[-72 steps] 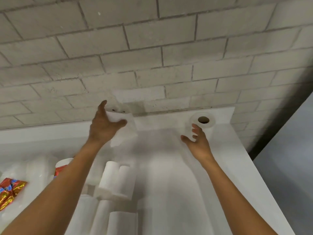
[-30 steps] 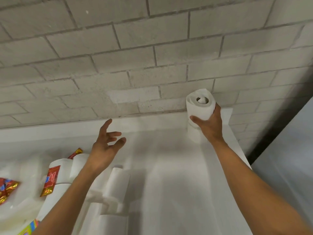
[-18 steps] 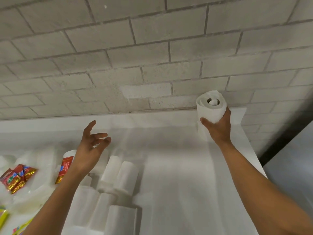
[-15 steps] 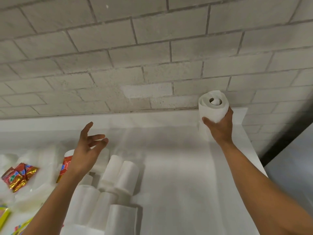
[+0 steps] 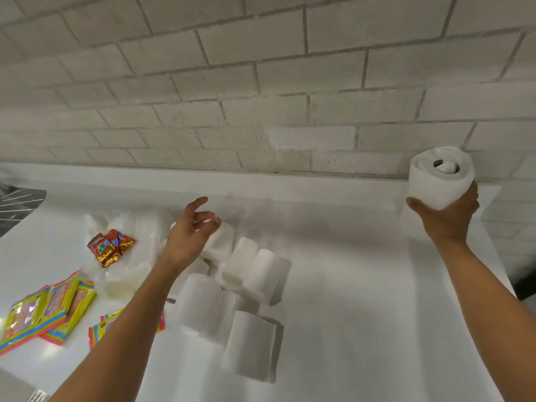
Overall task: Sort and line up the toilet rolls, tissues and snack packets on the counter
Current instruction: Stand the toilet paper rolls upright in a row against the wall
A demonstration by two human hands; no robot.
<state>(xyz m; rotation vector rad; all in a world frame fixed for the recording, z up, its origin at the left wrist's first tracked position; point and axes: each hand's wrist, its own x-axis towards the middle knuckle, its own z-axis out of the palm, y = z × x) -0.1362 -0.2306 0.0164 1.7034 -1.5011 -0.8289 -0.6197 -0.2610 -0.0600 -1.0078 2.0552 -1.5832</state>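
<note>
White toilet roll (image 5: 441, 181) sits upright in the right hand (image 5: 446, 216), fingers curled round it, at two o'clock on the desk (image 5: 348, 285). Left hand (image 5: 188, 236), loosely spread, hovers over the heap of rolls (image 5: 240, 285); next, probably set this roll down.

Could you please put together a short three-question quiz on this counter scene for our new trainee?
1. True or false: the right hand grips a toilet roll with its core hole facing up.
2. What does the left hand hold?
A. a snack packet
B. a roll
C. nothing
3. Fill in: the red and gold snack packets lie to the ___ of the pile of toilet rolls.

Key: 1 true; 2 C; 3 left.
</note>
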